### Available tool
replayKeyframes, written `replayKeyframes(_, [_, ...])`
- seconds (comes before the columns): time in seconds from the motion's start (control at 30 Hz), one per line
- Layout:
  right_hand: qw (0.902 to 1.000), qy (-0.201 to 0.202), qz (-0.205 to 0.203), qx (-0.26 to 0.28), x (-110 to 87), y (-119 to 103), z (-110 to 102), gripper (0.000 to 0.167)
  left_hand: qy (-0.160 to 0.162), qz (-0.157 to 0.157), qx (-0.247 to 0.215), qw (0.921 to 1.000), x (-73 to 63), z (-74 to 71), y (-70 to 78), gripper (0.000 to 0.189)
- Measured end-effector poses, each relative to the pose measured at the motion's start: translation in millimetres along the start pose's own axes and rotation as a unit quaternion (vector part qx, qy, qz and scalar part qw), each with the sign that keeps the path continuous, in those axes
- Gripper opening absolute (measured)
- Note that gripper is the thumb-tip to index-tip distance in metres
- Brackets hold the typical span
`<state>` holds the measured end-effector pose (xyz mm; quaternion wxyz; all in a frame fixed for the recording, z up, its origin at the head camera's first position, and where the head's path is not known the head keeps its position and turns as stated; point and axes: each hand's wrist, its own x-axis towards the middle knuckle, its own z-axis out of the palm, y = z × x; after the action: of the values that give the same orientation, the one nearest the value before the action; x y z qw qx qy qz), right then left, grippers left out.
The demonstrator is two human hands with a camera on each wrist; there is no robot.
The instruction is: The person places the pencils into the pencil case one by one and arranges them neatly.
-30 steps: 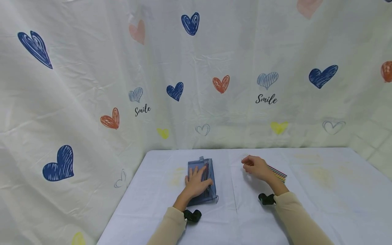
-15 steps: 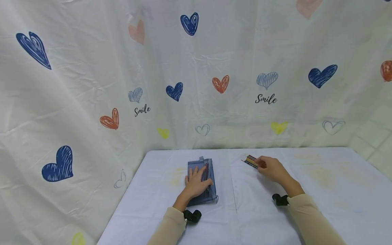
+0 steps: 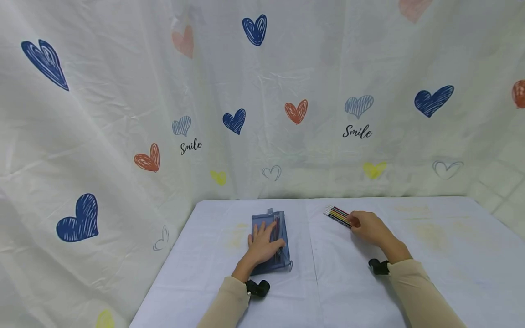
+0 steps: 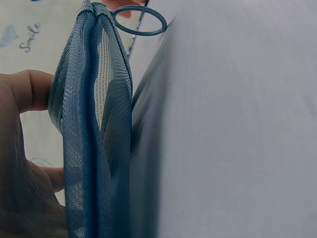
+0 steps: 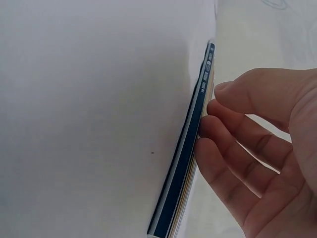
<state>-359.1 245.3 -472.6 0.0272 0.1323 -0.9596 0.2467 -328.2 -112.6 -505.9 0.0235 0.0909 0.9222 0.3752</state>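
My left hand (image 3: 262, 248) rests with spread fingers on a blue mesh zip pouch (image 3: 281, 260) lying on the table. In the left wrist view, the pouch (image 4: 79, 148) shows its zipper edge and a ring (image 4: 141, 21) at one end, with the thumb and a finger against its side. A row of several pencils (image 3: 337, 215) lies flat side by side, light ends pointing to the back left. My right hand (image 3: 369, 228) is over their near part, covering it. In the right wrist view, loosely bent fingertips touch the row beside a dark blue printed pencil (image 5: 185, 144).
A white cloth covers the table (image 3: 320, 296). Behind it hangs a pale curtain (image 3: 262, 136) printed with hearts and "Smile". Black wrist cameras sit at both wrists, one near the left sleeve (image 3: 229, 296) and one near the right sleeve (image 3: 414, 287).
My right hand has moved right and nearer along the pencils, uncovering their light far ends. The left hand and the pouch have stayed in place.
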Motion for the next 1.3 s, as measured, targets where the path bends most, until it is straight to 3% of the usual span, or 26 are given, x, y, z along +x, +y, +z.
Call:
replayKeyframes(0.6, [0.9987,-0.046,0.000,-0.023,0.3,-1.3,4.7,0.027,0.001,0.001,0.002,1.0000,-1.3,-1.5,3.4,0.083])
replayKeyframes(1.3, [0.9989,-0.046,-0.004,-0.009,-0.4,-6.6,6.5,0.029,0.001,0.002,0.003,1.0000,-0.2,0.7,0.7,0.084])
